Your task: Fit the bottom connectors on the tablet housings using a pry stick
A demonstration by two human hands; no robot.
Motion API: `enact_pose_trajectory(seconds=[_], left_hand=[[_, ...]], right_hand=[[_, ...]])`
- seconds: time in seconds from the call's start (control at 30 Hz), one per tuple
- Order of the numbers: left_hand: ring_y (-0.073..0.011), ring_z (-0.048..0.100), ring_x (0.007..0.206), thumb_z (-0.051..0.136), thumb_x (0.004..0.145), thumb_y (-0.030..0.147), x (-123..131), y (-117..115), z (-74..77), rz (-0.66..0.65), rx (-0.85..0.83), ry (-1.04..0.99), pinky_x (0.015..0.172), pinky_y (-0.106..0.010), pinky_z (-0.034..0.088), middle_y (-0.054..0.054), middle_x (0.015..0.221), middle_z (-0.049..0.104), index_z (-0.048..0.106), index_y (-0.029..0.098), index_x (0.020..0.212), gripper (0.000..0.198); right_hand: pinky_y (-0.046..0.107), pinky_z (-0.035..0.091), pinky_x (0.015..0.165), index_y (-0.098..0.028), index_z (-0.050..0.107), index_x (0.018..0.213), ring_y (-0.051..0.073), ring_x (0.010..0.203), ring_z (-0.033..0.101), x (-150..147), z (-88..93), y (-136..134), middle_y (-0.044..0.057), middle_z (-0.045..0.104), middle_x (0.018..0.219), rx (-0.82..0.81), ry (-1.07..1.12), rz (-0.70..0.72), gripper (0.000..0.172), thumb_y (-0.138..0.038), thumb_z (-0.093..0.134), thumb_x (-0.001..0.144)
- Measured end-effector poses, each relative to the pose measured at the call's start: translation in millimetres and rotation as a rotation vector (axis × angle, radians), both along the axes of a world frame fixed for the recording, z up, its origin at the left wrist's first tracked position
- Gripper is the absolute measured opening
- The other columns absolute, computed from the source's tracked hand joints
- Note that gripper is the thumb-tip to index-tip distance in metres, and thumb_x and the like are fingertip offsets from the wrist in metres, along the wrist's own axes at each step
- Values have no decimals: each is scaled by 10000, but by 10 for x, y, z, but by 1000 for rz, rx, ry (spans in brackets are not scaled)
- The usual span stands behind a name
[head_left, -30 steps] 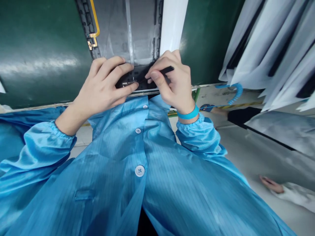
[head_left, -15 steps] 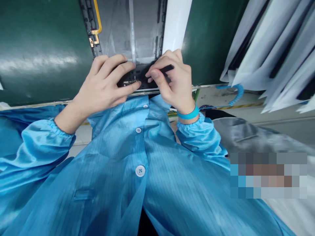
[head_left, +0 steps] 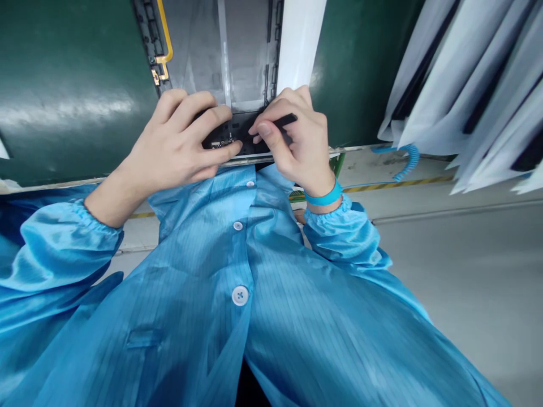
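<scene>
A flat dark device housing (head_left: pixel 248 62), like the open shell of a tablet, lies across the table's near edge. A yellow flex cable (head_left: pixel 166 37) runs along its left side. My left hand (head_left: pixel 182 138) rests over the housing's near left corner, its bent fingers apart and the thumb tip beside a small circuit board (head_left: pixel 223 141). In my right hand (head_left: pixel 299 130) a slim black stick-like tool (head_left: pixel 285 120) is pinched between thumb and fingers. It slants down to the left toward the dark near strip of the housing; its tip is hard to make out.
The housing lies on a green tabletop (head_left: pixel 76 85), with a white strip (head_left: pixel 300 45) along its right side. White sheets (head_left: pixel 462 85) hang at the right. Below them a coiled blue cord (head_left: pixel 409 163) dangles over the grey floor (head_left: pixel 458 271).
The view has shifted slightly, and both hands keep nearly the same pose on the housing. A person in grey at the lower right has gone out of view, leaving bare floor visible there.
</scene>
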State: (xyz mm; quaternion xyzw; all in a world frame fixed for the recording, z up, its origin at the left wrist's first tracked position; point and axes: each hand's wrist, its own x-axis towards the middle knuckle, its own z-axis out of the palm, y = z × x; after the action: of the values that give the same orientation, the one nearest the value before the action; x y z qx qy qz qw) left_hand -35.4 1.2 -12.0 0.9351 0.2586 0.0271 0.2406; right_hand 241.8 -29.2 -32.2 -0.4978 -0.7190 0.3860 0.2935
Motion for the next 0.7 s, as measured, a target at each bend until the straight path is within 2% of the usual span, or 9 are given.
enact_pose_trajectory(seconds=[0.13,0.27,0.47,0.6,0.7], left_hand=[[-491,501,1549,470,1151,563,23,2,36,55,-119,-3,1163,-819,416,-105,1635,577,713,290,1495,502],[-476,512,1521,491,1155,514,55,-16,27,62,-41,24,1143,-809,429,-129,1627,579,745,262,1455,467],[-473,561,1460,538,1152,442,35,-44,-48,39,77,-37,1056,-793,491,-129,1603,600,765,281,1424,389],[-469,523,1506,542,1153,451,10,-60,-73,80,5,-25,1116,-790,453,-122,1637,574,751,321,1460,394],[-469,527,1505,550,1148,447,0,-64,-79,75,22,-40,1114,-781,455,-124,1631,578,740,336,1474,393]], right_hand=[[587,527,1014,-381,661,962,321,944,709,-10,20,11,33,789,892,74,-7,6,408,-633,395,1143],[557,506,954,-401,626,982,298,932,713,-7,68,12,-19,805,918,141,23,29,255,-500,471,1158],[538,467,944,-326,602,951,292,940,676,-14,67,56,31,809,968,172,-74,94,402,-569,369,1173],[506,441,923,-293,630,979,265,898,671,11,27,78,9,783,928,315,-86,5,357,-481,412,1191],[512,448,944,-327,644,985,267,892,685,20,18,69,-9,773,917,293,-79,-56,351,-506,418,1186]])
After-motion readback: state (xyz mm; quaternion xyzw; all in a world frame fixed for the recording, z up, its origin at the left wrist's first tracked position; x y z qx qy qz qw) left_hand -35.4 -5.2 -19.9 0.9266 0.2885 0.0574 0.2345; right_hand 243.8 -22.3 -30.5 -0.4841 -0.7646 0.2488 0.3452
